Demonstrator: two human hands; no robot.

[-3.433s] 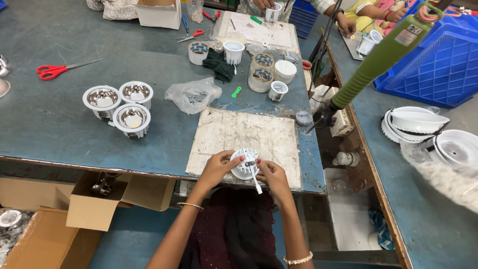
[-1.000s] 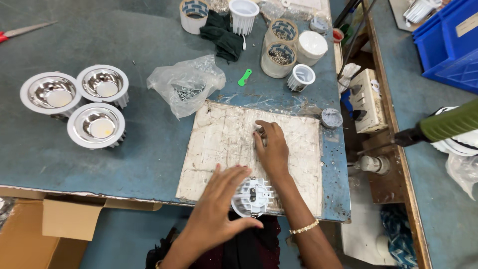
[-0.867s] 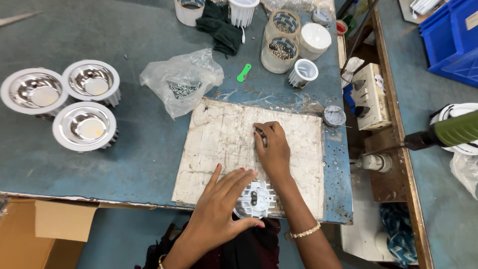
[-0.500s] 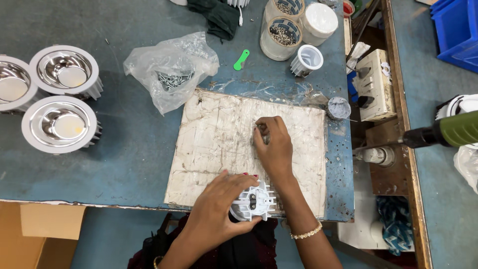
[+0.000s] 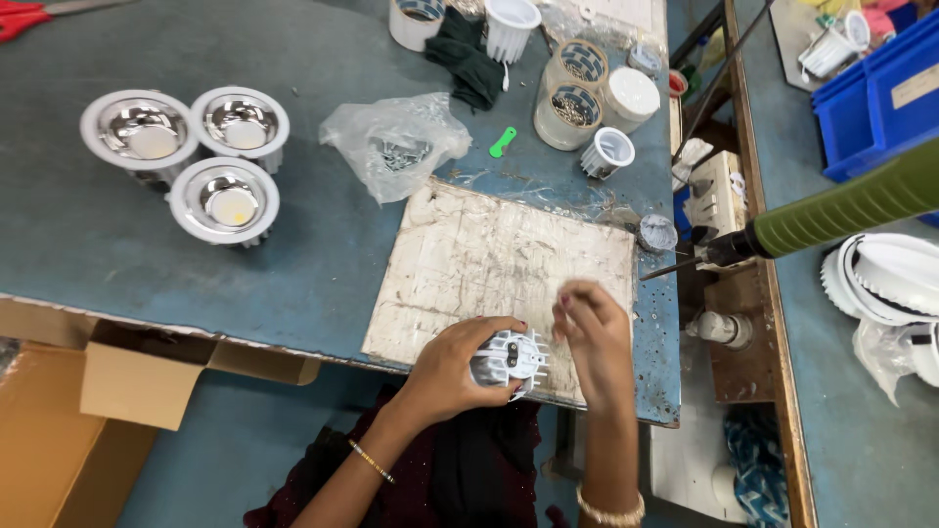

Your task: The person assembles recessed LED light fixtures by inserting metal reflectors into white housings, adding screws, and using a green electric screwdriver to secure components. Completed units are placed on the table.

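Note:
My left hand (image 5: pixel 448 370) grips a small white finned lamp housing (image 5: pixel 511 358) at the near edge of a worn whitish work board (image 5: pixel 489 259). Its back, with a dark centre piece, faces up. My right hand (image 5: pixel 593 334) hovers just right of the housing, over the board's near right corner. Its fingertips are pinched together, and anything between them is too small to make out.
Three round downlights with shiny reflectors (image 5: pixel 223 199) stand at the left on the blue-grey bench (image 5: pixel 117 244). A clear bag of screws (image 5: pixel 395 147), a green clip (image 5: pixel 502 142) and jars (image 5: pixel 565 102) lie beyond the board. A green-handled power screwdriver (image 5: pixel 841 207) hangs at the right. An open cardboard box (image 5: pixel 117 383) sits below.
My right hand has lifted off the middle of the board and come back beside the housing with its fingers pinched. My left hand has stayed on the housing. The view shifted.

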